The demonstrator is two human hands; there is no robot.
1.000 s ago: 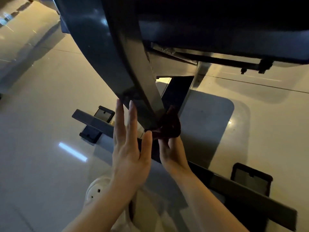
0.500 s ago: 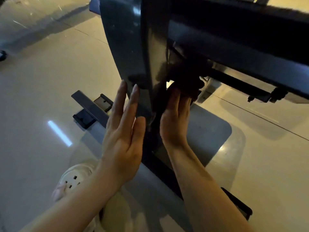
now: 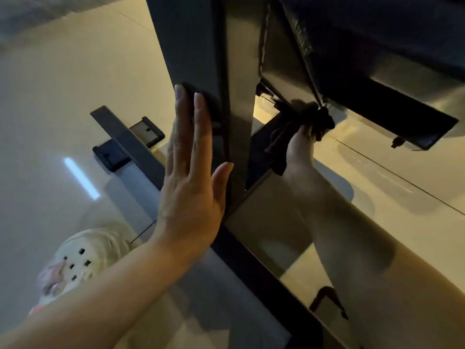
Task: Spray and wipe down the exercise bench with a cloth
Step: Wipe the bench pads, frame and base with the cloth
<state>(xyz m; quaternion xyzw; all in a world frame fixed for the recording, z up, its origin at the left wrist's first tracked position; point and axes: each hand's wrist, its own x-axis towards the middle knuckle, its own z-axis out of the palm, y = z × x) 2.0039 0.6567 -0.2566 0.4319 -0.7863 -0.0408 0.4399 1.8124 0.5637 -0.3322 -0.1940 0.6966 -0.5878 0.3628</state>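
While the flat left hand braces the dark metal bench upright, wiping is underway.
Right hand, fingers closed on a dark crumpled cloth, rubs the underside bracket; no spray bottle shows.

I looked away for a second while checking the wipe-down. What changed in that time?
The right hand carried the dark cloth from low on the upright post up and to the right, to the underside of the bench. It kept hold of the cloth throughout. The left hand stayed flat and open against the post.
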